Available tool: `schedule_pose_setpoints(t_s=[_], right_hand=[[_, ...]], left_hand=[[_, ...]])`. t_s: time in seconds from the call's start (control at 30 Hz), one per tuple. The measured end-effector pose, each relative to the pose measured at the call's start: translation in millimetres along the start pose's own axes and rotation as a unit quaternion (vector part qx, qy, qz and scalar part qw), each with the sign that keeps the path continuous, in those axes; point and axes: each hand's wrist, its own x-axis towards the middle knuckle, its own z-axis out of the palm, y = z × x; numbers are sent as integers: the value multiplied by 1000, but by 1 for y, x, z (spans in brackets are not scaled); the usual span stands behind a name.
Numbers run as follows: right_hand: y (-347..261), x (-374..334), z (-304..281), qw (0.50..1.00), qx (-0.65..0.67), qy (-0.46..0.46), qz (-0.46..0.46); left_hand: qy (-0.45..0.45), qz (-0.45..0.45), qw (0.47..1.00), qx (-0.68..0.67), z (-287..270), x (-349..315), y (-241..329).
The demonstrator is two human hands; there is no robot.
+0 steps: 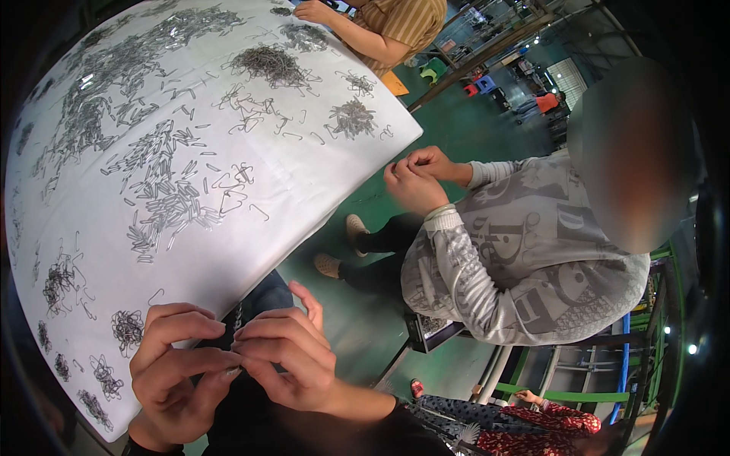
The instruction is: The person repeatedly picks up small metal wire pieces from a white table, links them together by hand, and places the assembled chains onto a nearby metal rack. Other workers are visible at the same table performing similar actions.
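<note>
My left hand (179,365) and my right hand (293,349) meet over the table's near edge, fingers bent and pinched together. Between the fingertips shows a tiny dark metallic bit; the fingers cover most of it, so its kind cannot be told. Beside my left hand lies a small heap of bent wire pieces (128,328), with a single wire hook (157,296) just above the hand. More tangled wire clumps (106,378) sit to the left. Farther off, slim oblong metal pieces (171,201) are spread over the white tabletop (220,262).
A person in a grey patterned top (517,251) works at the right with both hands together. Another in a striped shirt (403,26) reaches over the far edge, near a pile of wire hooks (270,64). Green floor (464,129) surrounds the table; someone in red (547,422) is at lower right.
</note>
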Motion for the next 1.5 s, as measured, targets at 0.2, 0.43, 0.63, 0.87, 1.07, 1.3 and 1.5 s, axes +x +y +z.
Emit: schedule_pose_setpoints(t_s=[0.2,0.43,0.63,0.87,1.07,1.3,1.5], right_hand=[[43,6,-13,999,-12,-32,-24],[189,61,37,962,-146,-215,85],[239,90,88,879,-314,-359,-6],[206,84,50,894,15,-309,324],[89,68,-27,864,362,-88,338],[2,53,-54,891,353,-15,283],[0,59,-44,922,284,29,261]], left_hand=[[-3,19,1000,0,-1,1,-4],[11,2,1000,-18,-3,6,-8],[23,-19,999,-14,3,13,-11],[33,-46,996,-62,12,15,-16],[43,-39,997,-47,24,20,-20],[40,-38,996,-69,37,28,-24],[64,-14,996,-64,45,48,-32]])
